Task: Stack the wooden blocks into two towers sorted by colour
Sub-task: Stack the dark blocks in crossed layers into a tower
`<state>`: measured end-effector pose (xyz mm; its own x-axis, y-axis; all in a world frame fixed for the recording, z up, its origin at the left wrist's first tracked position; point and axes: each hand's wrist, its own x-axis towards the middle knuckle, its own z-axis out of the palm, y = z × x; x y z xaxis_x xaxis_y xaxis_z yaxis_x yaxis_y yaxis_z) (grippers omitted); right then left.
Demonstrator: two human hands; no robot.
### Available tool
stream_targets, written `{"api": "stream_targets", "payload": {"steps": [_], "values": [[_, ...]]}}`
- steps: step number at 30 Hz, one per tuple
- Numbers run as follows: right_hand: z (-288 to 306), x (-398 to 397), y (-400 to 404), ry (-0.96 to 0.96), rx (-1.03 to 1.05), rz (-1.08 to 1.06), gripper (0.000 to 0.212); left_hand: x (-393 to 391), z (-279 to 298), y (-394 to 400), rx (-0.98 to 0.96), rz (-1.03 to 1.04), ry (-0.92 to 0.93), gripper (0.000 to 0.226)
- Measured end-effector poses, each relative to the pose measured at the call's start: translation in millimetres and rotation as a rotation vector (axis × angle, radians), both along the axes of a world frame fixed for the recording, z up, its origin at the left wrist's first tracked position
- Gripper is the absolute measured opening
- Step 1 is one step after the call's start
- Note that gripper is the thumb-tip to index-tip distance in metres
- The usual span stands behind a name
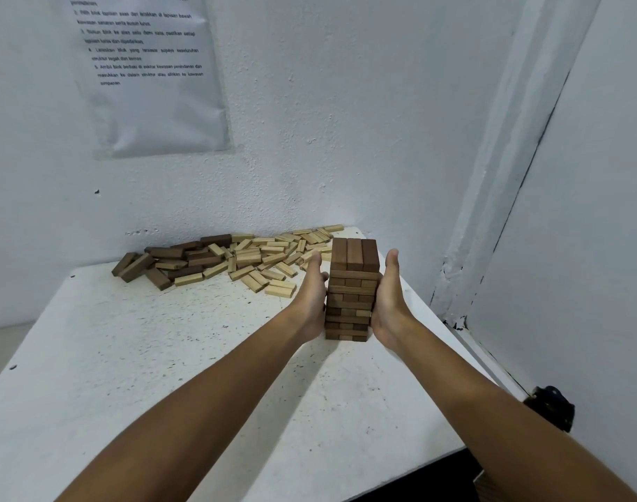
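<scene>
Tower (351,288) of dark brown blocks upright on the white worktop (164,356), toward its far right side, sandwiched between both hands. Left hand (311,298) flat against the tower's left face, fingers straight and together, pointing away toward the wall; right hand (389,302) mirrored on the right face, palm in, fingers likewise extended. Pressing and steadying rather than clutching: neither grip curled round any block, both palms touching the stack's sides. Top layer showing three dark blocks side by side, running away from the camera; layers beneath crossing in alternate directions, a few paler end faces peeking out low down. Behind and to the left, loose blocks scattered along the wall: dark pieces (172,260) heaped at the left end, light pieces (269,255) spread across the middle and right, reaching just behind the tower. Worktop white, speckled with small dark marks, pushed into a corner of white painted walls. Printed sheet (146,67) in a plastic sleeve fixed to the wall above the loose blocks, text too small to read with confidence. Black fitting (552,407) low on the right-hand wall, beside the worktop's edge.
</scene>
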<state>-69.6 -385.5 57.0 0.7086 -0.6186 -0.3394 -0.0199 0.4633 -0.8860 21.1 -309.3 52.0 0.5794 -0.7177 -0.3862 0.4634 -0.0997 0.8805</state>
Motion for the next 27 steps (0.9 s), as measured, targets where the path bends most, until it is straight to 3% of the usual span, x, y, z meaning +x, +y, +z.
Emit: {"api": "stream_targets", "payload": {"steps": [8, 27], "values": [[3.1, 0.7, 2.7, 0.001, 0.044, -0.028, 0.097, -1.2, 1.2, -2.0, -0.023, -0.108, 0.015, 0.096], [4.8, 0.1, 4.0, -0.007, 0.031, -0.042, 0.094, -3.4, 7.2, 0.1, -0.016, -0.182, -0.002, 0.1]]}}
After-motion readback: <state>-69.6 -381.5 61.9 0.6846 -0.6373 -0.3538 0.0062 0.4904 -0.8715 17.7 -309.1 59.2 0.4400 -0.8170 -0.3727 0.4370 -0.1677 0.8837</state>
